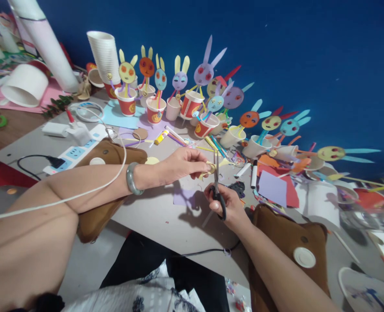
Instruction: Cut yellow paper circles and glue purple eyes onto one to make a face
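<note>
Pinched between the fingertips of my left hand [192, 164] is a small piece of yellow paper [208, 170], partly hidden by the fingers. My right hand [230, 207] grips black-handled scissors [217, 184] with the blades pointing up and away from me. The blades lie right beside the yellow paper, their tips slightly apart; whether they are cutting into it I cannot tell. Under the hands, a purple paper square [184, 197] lies flat on the grey table [166, 221]. A pale yellow paper round [152, 160] rests near my left wrist.
Paper cups [126, 102] with rabbit-faced figures line the blue wall. A stack of cups [103, 54] leans at the back left. A power strip [75, 151] with cables sits left. Brown cushion-like pads [291, 247] lie beneath both arms. Purple paper [272, 188] and markers [254, 174] lie right.
</note>
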`<act>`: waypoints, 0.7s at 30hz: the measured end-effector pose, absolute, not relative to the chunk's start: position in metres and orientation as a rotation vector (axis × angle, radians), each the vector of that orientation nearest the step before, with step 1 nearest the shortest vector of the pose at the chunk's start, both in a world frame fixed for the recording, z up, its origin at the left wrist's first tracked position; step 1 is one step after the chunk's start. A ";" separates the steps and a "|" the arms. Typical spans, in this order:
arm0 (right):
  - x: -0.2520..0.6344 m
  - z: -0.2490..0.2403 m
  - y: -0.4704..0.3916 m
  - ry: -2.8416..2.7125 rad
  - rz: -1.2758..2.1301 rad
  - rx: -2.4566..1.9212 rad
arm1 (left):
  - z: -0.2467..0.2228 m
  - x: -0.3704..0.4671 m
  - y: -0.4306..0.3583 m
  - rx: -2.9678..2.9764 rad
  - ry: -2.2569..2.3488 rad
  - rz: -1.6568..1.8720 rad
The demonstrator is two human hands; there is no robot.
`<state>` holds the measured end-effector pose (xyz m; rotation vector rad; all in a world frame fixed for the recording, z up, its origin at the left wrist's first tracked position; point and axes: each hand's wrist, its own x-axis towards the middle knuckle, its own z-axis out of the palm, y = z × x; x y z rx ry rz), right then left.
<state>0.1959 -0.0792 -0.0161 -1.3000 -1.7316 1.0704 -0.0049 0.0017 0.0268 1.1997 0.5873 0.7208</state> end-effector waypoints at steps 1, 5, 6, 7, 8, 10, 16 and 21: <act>0.196 -0.016 -0.079 -1.736 1.068 -1.302 | 0.027 -0.005 0.002 1.200 0.587 0.721; 0.195 -0.015 -0.080 -1.737 1.064 -1.313 | 0.024 -0.005 0.002 1.202 0.583 0.728; 0.195 -0.015 -0.080 -1.734 1.065 -1.311 | 0.024 -0.005 0.003 1.204 0.582 0.731; 0.195 -0.015 -0.080 -1.732 1.066 -1.311 | 0.024 -0.005 0.003 1.206 0.581 0.731; 0.195 -0.016 -0.080 -1.732 1.068 -1.312 | 0.024 -0.005 0.003 1.207 0.581 0.730; 0.195 -0.016 -0.080 -1.735 1.072 -1.314 | 0.024 -0.005 0.003 1.208 0.585 0.725; 0.195 -0.015 -0.080 -1.726 1.070 -1.318 | 0.026 -0.005 0.002 1.216 0.594 0.721; 0.195 -0.015 -0.079 -1.722 1.072 -1.332 | 0.026 -0.006 0.002 1.241 0.588 0.725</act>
